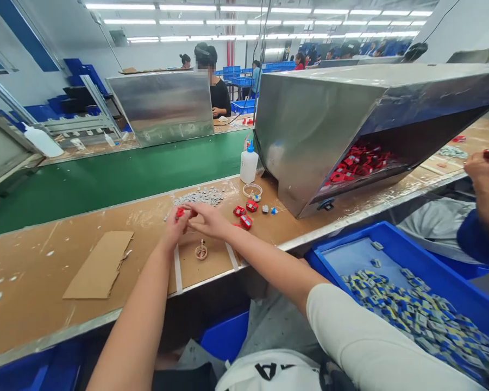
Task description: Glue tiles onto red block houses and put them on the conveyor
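My left hand (173, 224) is closed on a small red plastic part (180, 213), held above the cardboard-covered bench. From the right, my right hand (208, 219) reaches over to it, its fingertips bent together at the part; whatever they pinch is too small to make out. Just behind both hands lies a spread of small grey pieces (201, 196). Below them stands a small round dish (201, 251) with a thin stick in it. Several red parts (246, 221) rest to the right of my right hand, beside a white piece (265, 209) and a blue piece (274, 210).
A metal hopper (318, 136) holding red parts stands at right, with a white squeeze bottle (249, 164) beside it. A blue bin (385, 231) of small parts is at lower right. Behind the bench runs a green belt (118, 174). A co-worker's hand (483, 174) shows at far right.
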{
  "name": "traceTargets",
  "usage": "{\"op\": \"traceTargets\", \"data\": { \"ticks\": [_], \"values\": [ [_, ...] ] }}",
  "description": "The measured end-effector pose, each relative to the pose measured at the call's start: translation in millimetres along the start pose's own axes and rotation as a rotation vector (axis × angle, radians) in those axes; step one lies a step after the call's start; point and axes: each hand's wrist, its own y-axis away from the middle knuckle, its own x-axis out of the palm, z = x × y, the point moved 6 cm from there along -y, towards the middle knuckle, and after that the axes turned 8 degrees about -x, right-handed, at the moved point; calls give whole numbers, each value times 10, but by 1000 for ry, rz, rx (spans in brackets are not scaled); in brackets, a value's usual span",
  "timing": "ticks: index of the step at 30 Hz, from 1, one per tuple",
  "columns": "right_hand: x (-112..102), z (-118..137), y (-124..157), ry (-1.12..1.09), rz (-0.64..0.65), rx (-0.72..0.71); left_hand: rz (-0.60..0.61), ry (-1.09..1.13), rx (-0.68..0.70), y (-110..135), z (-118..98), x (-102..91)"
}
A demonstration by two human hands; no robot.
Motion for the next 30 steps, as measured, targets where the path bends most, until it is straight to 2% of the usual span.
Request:
{"op": "traceTargets", "data": {
  "ticks": [2,3,5,8,12,16,21,25,27,30],
  "values": [
    [7,-28,119,-108,-61,117,-16,85,-4,88,-30,-76],
    [24,-44,188,-117,-31,179,-8,139,-19,124,-28,-109],
    [101,-47,304,-81,141,238,1,237,-57,177,0,-164],
    [203,-18,388,14,377,192,-9,320,-73,219,38,-199],
    [221,5,389,52,463,95,9,348,-85,245,74,-167],
    [173,30,412,-24,492,67,-95,255,-4,238,98,-243],
    [82,-189,423,-24,475,243,-179,142,90,118,166,-385],
    [-43,-392,401,46,434,334,-243,112,123,114,118,-469],
    [-150,-398,465,49,401,388,-286,92,105,208,104,-406],
    [-418,-465,720,58,298,410,-241,68,29,152,306,-60]
  ]
}}
